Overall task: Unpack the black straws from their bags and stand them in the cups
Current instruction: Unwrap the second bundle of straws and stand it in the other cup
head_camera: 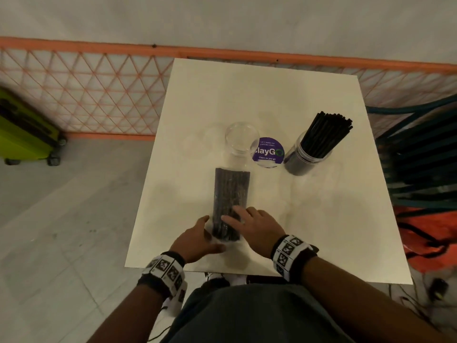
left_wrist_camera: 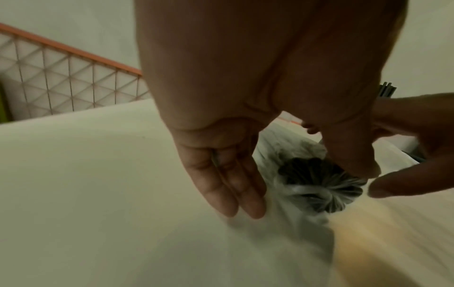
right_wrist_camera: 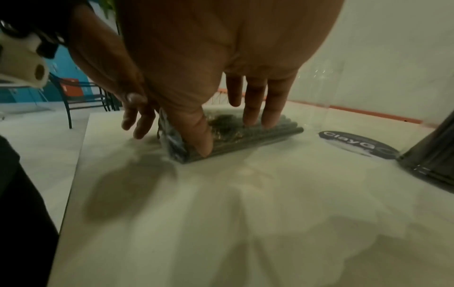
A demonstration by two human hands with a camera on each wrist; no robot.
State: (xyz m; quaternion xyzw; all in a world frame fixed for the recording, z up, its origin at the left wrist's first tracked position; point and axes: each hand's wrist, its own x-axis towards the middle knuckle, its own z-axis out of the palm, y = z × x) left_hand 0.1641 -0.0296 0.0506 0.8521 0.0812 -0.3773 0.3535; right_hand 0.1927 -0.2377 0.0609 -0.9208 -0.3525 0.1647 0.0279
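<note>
One bag of black straws (head_camera: 231, 201) lies flat on the table (head_camera: 309, 219), lengthwise from near the near edge toward the middle, its tied end (left_wrist_camera: 319, 191) facing the person. The right hand (head_camera: 257, 230) lies on the near part of this bag, fingers straight on top and thumb against its side, pressing rather than clasping. The left hand (head_camera: 197, 240) sits at the bag's near left side, fingers straight and touching the plastic, thumb close to the tied end; nothing is clasped in it. Two clear cups stand near the table's middle: one empty cup (head_camera: 241, 139) just beyond the bag's far end, and one filled cup (head_camera: 308, 154) toward the right edge, holding a loose bundle of straws (head_camera: 324, 132) standing tilted. One purple round sticker (head_camera: 268, 151) lies between the cups
</note>
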